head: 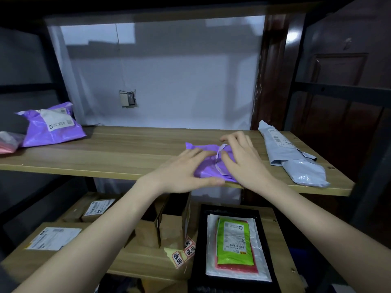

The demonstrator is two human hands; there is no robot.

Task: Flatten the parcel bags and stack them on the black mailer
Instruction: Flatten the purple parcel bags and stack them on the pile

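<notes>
Our left hand (186, 170) and right hand (243, 159) press flat, fingers straight, on the purple bag (208, 166), above the black mailer (201, 240).

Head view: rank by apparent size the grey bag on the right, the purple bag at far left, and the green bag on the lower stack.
1. Grey bag
2. Purple bag at far left, partly cut off, so close to the grey one
3. Green bag, though nearer the camera

Your two forearms are bare from the bottom edge of the view up to the wrists, with no sleeve, watch, band or glove showing, and your left hand (186, 170) and right hand (243, 157) wear no rings.
</notes>
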